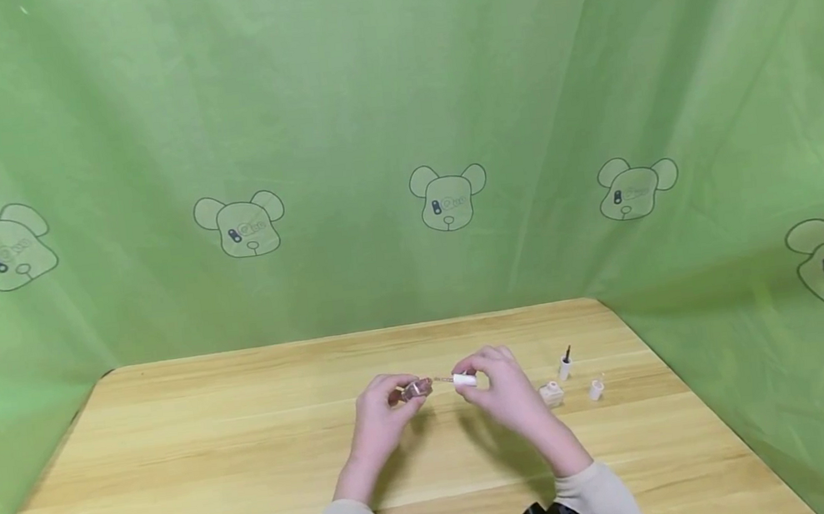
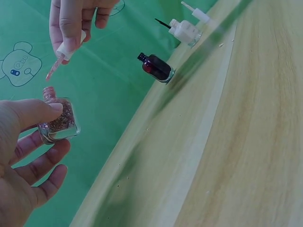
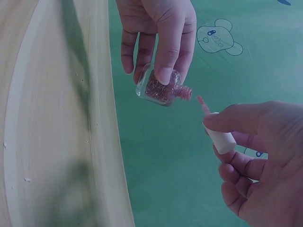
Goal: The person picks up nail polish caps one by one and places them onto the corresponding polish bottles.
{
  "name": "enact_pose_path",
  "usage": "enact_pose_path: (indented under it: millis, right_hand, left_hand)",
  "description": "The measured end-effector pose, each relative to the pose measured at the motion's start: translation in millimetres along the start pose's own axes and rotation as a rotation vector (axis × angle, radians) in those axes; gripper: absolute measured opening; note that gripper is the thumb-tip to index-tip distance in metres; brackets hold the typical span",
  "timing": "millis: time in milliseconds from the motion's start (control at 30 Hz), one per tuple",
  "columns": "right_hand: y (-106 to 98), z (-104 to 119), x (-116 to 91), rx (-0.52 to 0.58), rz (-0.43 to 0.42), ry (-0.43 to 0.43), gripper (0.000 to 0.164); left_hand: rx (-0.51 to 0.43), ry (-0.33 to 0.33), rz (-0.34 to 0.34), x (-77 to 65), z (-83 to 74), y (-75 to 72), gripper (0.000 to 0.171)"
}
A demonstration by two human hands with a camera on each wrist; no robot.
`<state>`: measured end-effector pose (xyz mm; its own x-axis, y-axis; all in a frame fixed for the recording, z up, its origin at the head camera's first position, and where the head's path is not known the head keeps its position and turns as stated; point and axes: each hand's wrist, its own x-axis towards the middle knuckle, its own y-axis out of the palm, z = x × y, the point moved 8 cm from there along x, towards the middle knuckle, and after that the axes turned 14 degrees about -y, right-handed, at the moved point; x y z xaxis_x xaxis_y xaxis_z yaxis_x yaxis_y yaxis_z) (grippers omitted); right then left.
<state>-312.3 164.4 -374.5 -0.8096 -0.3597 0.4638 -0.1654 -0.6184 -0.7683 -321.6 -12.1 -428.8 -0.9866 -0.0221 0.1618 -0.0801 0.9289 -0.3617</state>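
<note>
My left hand [image 1: 384, 409] holds a small clear nail polish bottle [image 2: 64, 120] of pinkish glitter between thumb and fingers. The bottle is tilted, and its uncapped threaded neck [image 3: 183, 92] points toward the other hand. Between thumb and fingers, my right hand [image 1: 505, 390] pinches a white brush cap [image 3: 221, 138]. Its pink-coated brush [image 2: 53, 71] sticks out toward the bottle's mouth, with a short gap between them. Both hands are raised over the table.
To the right on the wooden table [image 1: 251, 450] stand a white nail polish bottle [image 1: 550, 394], a white cap with a dark brush [image 1: 565, 366] and another white brush cap [image 1: 596, 390]. A dark red bottle [image 2: 156, 67] shows in the left wrist view. Green curtain [image 1: 354, 280] surrounds the table.
</note>
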Motion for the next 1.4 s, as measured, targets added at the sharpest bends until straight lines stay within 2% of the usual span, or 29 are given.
enact_pose_path:
  millis: [600, 933, 1400]
  right_hand:
    - [-1, 10, -1, -0.087, 0.019, -0.048, 0.017]
    - [0, 13, -1, -0.104, 0.017, -0.074, 0.017]
    - [5, 14, -1, -0.123, 0.011, -0.112, 0.018]
  left_hand:
    - [0.044, 0.067, 0.011, -5.7, -8.8, 6.3, 0.022]
    - [0.088, 0.075, 0.028, -7.5, -13.7, 11.6, 0.023]
    - [0.141, 0.119, 0.007, -10.1, -16.8, 16.4, 0.022]
